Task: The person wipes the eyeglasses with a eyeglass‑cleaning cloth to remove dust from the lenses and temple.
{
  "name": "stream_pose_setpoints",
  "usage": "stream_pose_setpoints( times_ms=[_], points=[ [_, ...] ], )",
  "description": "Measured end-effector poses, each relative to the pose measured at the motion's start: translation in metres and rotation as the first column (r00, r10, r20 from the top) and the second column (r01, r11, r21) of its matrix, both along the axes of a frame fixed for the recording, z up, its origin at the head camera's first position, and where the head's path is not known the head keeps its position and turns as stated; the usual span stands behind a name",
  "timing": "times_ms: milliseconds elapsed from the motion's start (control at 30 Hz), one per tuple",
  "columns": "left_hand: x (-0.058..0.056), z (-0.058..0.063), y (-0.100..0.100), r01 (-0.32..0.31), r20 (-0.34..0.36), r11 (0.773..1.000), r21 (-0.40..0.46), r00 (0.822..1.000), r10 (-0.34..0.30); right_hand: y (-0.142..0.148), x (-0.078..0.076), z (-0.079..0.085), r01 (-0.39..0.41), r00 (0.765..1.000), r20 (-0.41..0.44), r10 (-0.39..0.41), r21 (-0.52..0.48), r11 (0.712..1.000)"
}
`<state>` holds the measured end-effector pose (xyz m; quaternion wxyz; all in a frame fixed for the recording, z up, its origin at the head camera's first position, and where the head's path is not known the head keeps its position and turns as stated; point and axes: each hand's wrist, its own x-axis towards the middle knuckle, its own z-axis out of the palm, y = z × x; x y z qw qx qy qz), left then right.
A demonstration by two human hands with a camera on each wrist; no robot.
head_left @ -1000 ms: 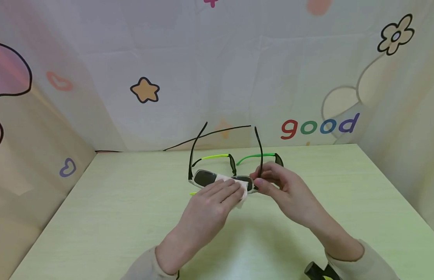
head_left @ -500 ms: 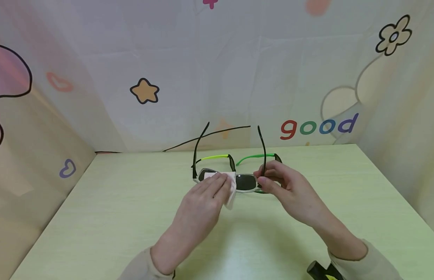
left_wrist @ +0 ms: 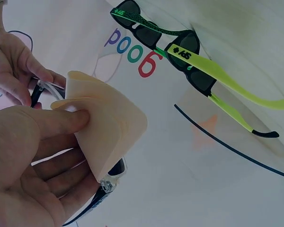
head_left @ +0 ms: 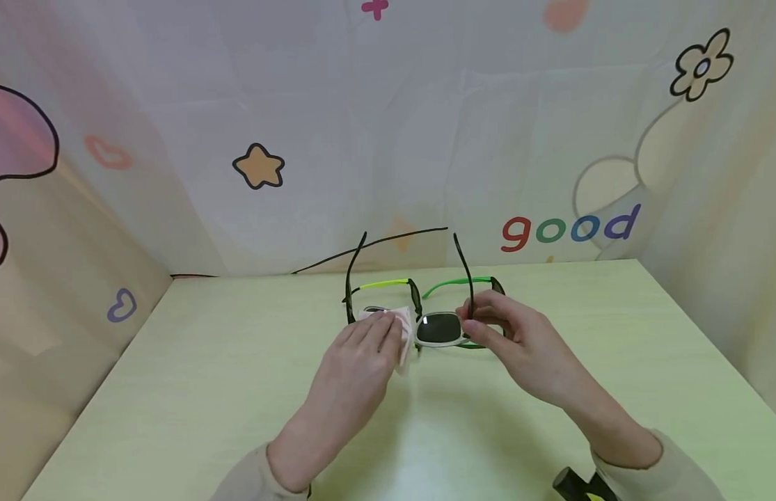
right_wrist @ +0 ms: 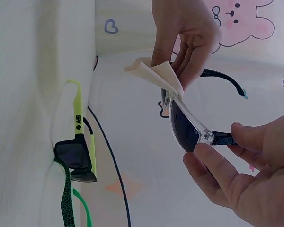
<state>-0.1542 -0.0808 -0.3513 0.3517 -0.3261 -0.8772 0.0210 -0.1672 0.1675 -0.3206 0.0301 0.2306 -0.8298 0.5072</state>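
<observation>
White-framed sunglasses [head_left: 439,328] with dark lenses and black temples are held up above the table, both temples unfolded and pointing away. My right hand [head_left: 519,344] pinches them at the right hinge, thumb against fingers, as the right wrist view also shows. A pale thin cloth [left_wrist: 113,123] lies folded over the left lens. Its holder is my left hand [head_left: 356,369], with the thumb on one side of the cloth and lens and the fingers on the other. Most of the left lens is hidden by cloth and fingers; the right lens is uncovered.
Behind the held pair, sunglasses with yellow temples [left_wrist: 189,59] and sunglasses with green temples [left_wrist: 146,23] stand on the pale table [head_left: 206,390]. A black object with a yellow part [head_left: 572,481] shows beside the right sleeve. A printed curtain [head_left: 388,139] hangs at the back.
The left hand and cloth have moved left from the middle and right lens onto the left lens, uncovering the right one. The held sunglasses have shifted slightly right; the right hand keeps its pinch.
</observation>
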Motion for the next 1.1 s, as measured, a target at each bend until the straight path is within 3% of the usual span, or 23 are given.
stream_pose_setpoints(
  times_ms=[300, 467, 767, 1100],
  points=[
    [0.0019, 0.0029, 0.0031, -0.118, 0.018, 0.980, -0.157, 0.992, 0.123, -0.0008, 0.0015, -0.0006, -0.004, 1.000, -0.021, 0.005, 0.020, 1.000],
    [-0.0002, 0.0034, 0.0037, -0.141, 0.040, 0.964, -0.226, 0.987, 0.154, -0.0008, 0.0024, -0.0013, -0.009, 0.998, -0.057, 0.012, 0.061, 0.998],
    [0.0000, 0.0037, 0.0016, -0.135, 0.026, 0.963, -0.234, 0.989, 0.145, -0.0012, 0.0028, -0.0010, 0.001, 0.996, -0.090, 0.008, 0.090, 0.996],
    [0.0001, 0.0019, -0.0009, -0.036, -0.055, 0.994, -0.107, 0.998, 0.030, 0.0000, 0.0030, 0.0004, 0.005, 0.998, -0.068, 0.000, 0.077, 0.997]
  ],
)
